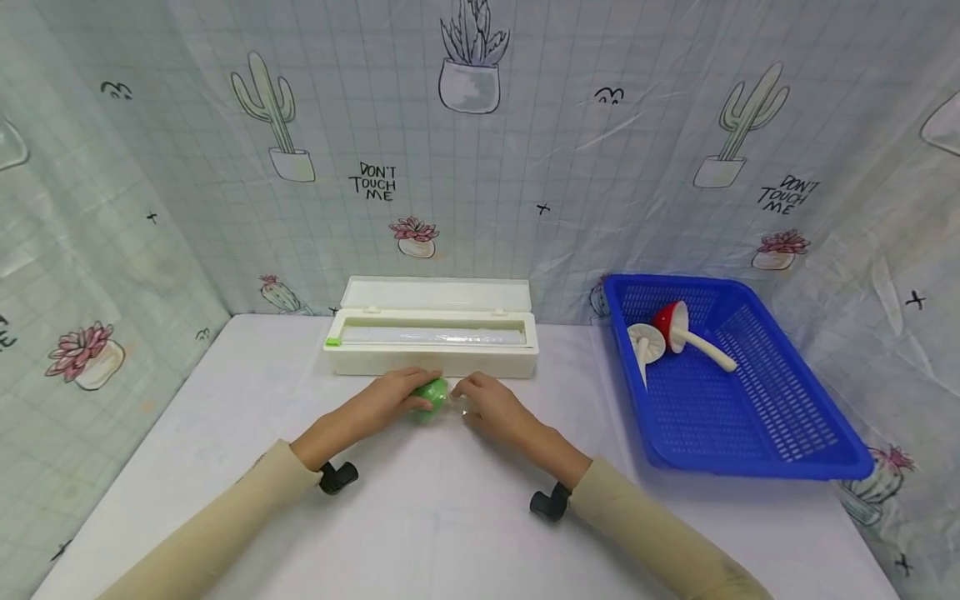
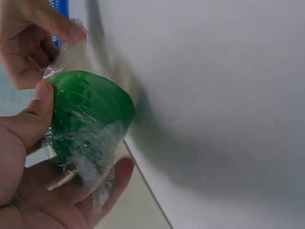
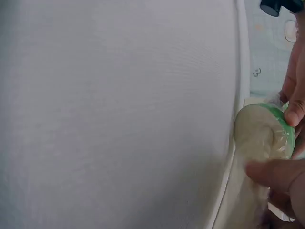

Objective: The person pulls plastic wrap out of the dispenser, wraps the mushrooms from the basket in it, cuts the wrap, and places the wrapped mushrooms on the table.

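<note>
A toy mushroom with a green cap (image 1: 432,396) and a cream stem (image 3: 255,143) is wrapped in clear plastic wrap (image 2: 90,152), which is crinkled over the cap. My left hand (image 1: 390,398) grips the cap, thumb on one side and fingers on the other. At the stem end, my right hand (image 1: 491,408) curls its thumb and fingers round the wrapped stem; its thumb (image 3: 271,175) is blurred. Just behind both hands stands a white plastic-wrap dispenser (image 1: 431,362), lid raised, with a roll of wrap (image 1: 431,336) inside.
To the right, a blue basket (image 1: 727,462) holds a red-capped toy mushroom (image 1: 667,318) and a pale one (image 1: 647,340). A green slider (image 1: 333,342) sits at the dispenser's left end. Behind the white table (image 1: 450,517) hangs a cactus-print cloth (image 1: 570,150).
</note>
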